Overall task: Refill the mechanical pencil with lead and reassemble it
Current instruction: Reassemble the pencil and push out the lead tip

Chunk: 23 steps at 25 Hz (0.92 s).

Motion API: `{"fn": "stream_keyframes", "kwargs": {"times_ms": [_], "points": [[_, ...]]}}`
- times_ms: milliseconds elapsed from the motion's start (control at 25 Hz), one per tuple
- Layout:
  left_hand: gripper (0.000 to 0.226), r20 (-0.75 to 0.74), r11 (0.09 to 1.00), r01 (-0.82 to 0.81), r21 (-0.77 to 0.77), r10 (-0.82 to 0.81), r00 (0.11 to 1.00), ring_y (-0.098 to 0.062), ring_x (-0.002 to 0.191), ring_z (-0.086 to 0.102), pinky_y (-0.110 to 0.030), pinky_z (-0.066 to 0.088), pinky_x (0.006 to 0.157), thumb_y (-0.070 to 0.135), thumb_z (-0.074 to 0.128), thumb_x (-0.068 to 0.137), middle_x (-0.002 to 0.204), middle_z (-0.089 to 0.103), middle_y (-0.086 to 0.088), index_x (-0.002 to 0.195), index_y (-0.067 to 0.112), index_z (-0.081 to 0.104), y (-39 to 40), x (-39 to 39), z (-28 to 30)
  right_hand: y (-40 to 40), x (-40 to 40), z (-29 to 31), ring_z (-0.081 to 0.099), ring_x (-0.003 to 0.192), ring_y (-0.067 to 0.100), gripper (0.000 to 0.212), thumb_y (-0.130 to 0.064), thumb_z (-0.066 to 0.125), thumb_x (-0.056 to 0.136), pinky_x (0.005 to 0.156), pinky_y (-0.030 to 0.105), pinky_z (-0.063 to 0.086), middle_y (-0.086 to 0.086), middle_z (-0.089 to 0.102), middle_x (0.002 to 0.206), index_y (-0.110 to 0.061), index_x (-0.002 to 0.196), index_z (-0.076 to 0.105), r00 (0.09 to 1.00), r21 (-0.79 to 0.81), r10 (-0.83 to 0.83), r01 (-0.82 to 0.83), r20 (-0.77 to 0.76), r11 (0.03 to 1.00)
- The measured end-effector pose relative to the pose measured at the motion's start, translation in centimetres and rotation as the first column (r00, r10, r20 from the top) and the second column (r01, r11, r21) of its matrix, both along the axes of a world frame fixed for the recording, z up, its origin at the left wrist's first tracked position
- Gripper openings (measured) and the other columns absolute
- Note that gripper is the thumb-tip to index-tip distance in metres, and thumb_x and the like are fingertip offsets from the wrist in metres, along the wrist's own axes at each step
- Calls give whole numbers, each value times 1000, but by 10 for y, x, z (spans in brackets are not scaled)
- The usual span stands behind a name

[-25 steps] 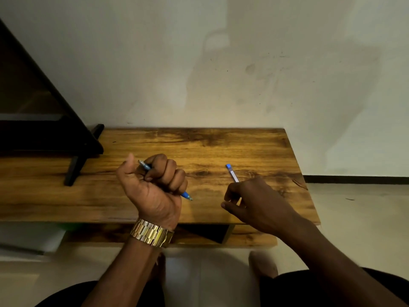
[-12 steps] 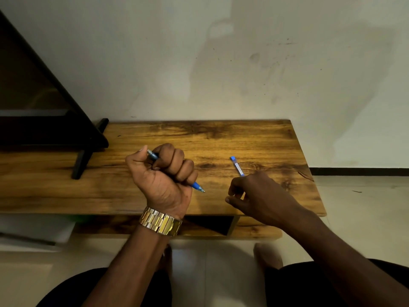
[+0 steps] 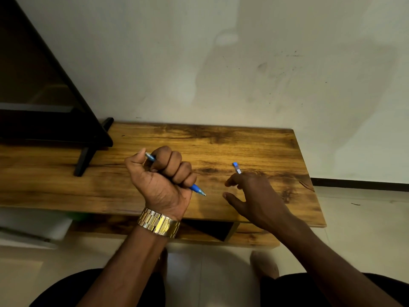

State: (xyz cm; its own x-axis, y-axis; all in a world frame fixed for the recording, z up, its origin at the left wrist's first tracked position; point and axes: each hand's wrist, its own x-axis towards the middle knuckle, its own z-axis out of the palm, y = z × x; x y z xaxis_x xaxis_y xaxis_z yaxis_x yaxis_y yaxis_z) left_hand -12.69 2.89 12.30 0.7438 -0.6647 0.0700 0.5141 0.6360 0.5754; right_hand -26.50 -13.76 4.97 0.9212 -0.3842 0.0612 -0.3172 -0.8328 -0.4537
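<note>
Blue mechanical pencil [image 3: 197, 190] fisted in left hand [image 3: 162, 181], tip toward 4 o'clock; lead tube [image 3: 237, 168] at 12 o'clock of right hand [image 3: 254, 199], whose fingers [image 3: 230, 182] are spread, grip untellable.

Left hand [image 3: 162, 180] curled in a tight fist, knuckles up and thumb pressed along the forefinger, wrist cocked back with a gold watch [image 3: 159, 224] just below it; blue pencil [image 3: 197, 189] clenched through the fist, one end out beside the thumb, tip out past the little finger. Right hand [image 3: 254, 196] palm down, thumb spread from loosely bent fingers, forearm angled in from lower right.
</note>
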Motion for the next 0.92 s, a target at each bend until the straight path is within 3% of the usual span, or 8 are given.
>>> {"fn": "stream_keyframes", "kwargs": {"times_ms": [120, 240, 360, 440, 600, 800, 920], "points": [[39, -38, 1000, -11, 2, 11, 999, -11, 44, 8, -20, 11, 46, 52, 31, 83, 52, 11, 9, 56, 26, 20, 2, 5, 0, -7, 9, -14, 60, 126, 20, 44, -47, 70, 101, 97, 32, 44, 0, 67, 136, -26, 140, 65, 995, 17, -59, 58, 74, 998], [40, -78, 999, -42, -26, 40, 996, -10, 44, 8, -20, 11, 45, 54, 33, 84, 53, 10, 9, 57, 27, 20, 3, 8, 2, -35, 13, -35, 46, 151, 30, 54, -49, 51, 110, 118, 48, 43, 8, 51, 164, -23, 157, 51, 982, 58, -184, 182, 36, 982], [38, -73, 998, -39, -44, 36, 997, -11, 44, 8, -20, 11, 45, 52, 34, 83, 53, 11, 10, 58, 27, 20, 7, 12, 5, -63, -1, -58, 10, 170, 26, 64, -53, 25, 115, 136, 59, 14, 4, 12, 184, -27, 173, 22, 967, 12, -226, 229, -118, 973], [39, -94, 998, -42, -51, 37, 995, -10, 44, 8, -19, 13, 44, 51, 32, 86, 53, 11, 10, 58, 28, 20, 10, 14, 5, -75, -9, -72, -1, 171, 21, 68, -56, 17, 111, 137, 59, 8, -1, 1, 184, -30, 174, 12, 971, -56, -205, 199, -127, 978], [49, -186, 997, -16, -77, 2, 983, -10, 45, 8, -21, 12, 43, 53, 15, 100, 53, 11, 10, 58, 28, 20, 10, 10, 5, -83, -8, -86, -4, 170, 17, 68, -62, 11, 109, 137, 53, 7, -7, -4, 184, -39, 173, 5, 974, -144, -202, 186, -106, 972], [37, -149, 996, 16, -91, -30, 988, -10, 44, 8, -20, 13, 44, 49, 33, 86, 52, 11, 10, 57, 28, 21, 10, 7, 6, -85, -6, -89, -7, 170, 18, 70, -63, 10, 108, 136, 51, 8, -8, -7, 184, -39, 173, 2, 969, -177, -208, 183, -131, 967], [44, -150, 995, 29, -92, -43, 988, -10, 44, 9, -20, 14, 43, 50, 23, 95, 52, 12, 10, 57, 28, 22, 10, 7, 4, -85, -5, -91, -8, 170, 19, 70, -64, 8, 108, 136, 54, 7, -7, -10, 184, -40, 173, -2, 967, -179, -211, 185, -140, 966]]}}
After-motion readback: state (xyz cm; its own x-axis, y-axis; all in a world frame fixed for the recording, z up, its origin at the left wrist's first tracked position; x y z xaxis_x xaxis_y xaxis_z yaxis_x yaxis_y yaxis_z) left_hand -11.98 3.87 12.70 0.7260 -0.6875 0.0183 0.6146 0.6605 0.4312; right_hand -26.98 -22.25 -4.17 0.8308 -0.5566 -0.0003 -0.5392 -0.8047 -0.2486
